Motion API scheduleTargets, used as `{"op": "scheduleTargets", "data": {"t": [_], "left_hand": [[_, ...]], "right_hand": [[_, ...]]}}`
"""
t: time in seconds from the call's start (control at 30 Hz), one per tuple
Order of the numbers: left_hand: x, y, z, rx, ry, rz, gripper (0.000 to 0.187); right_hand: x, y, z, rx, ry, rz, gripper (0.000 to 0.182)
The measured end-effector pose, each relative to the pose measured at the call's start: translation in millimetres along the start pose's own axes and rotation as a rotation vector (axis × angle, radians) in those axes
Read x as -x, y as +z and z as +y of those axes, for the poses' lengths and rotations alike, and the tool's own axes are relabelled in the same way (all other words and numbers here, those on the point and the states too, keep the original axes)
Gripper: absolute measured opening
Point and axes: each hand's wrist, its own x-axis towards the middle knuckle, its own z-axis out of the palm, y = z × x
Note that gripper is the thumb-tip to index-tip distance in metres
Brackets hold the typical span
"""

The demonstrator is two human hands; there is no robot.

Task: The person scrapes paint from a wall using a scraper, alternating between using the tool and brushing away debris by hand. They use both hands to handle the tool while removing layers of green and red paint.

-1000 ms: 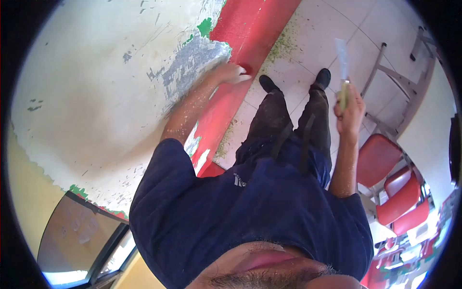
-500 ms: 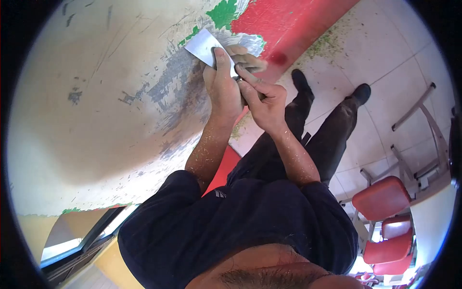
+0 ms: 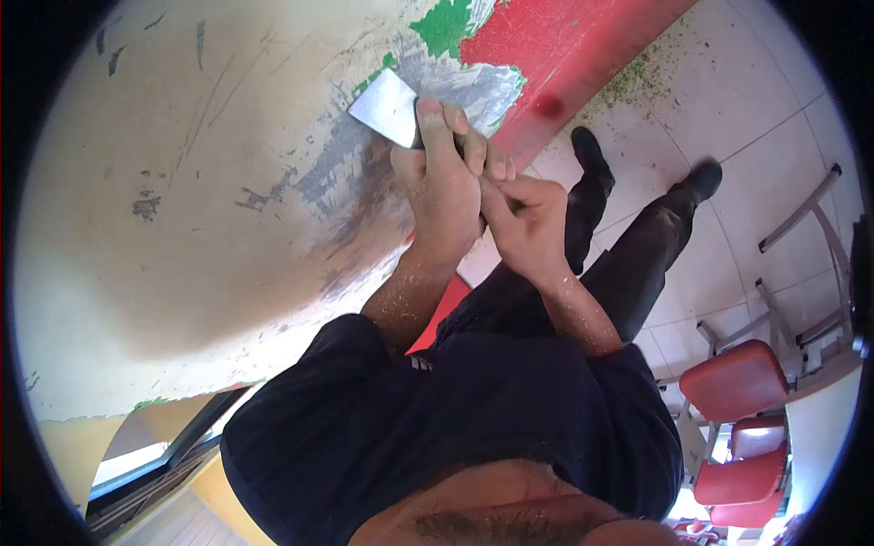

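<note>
We clamp both hands, left hand (image 3: pixel 443 187) and right hand (image 3: pixel 528 218), on the scraper (image 3: pixel 390 106), blade flat against the flaking wall (image 3: pixel 182 182) at upper centre; red chairs (image 3: pixel 733 382) stand lower right.

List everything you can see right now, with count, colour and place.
scraper: one, bare metal blade, flat against the wall at top centre; handle hidden in the hands
wall: one, cream with grey scraped patches, fills the left side
green paint: one patch, at the top beside the red band
red band: one, runs along the foot of the wall, top right
floor: pale tiles, right side, green flakes scattered near the wall
chairs: at least two, red seats, lower right
window frame: one, dark, lower left
shoes: two, black, on the tiles
left hand: finger pressing on the blade
right hand: closed around the handle end, behind the left
</note>
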Motion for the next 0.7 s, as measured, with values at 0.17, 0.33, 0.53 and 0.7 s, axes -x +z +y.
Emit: {"op": "scheduleTargets", "data": {"t": [0.17,0.33,0.53,0.7], "left_hand": [[1,0,8,0.033,-0.03,-0.004,0.034],[8,-8,0,0.037,-0.063,0.008,0.032],[6,-2,8,0.025,-0.051,0.028,0.032],[2,0,13,-0.029,-0.01,0.03,0.033]], "right_hand": [[8,10,8,-0.014,-0.046,0.024,0.014],[18,16,26,-0.091,-0.014,0.053,0.016],[14,14,17,0.0,-0.037,0.034,0.018],[5,12,11,0.128,-0.109,0.006,0.016]]}}
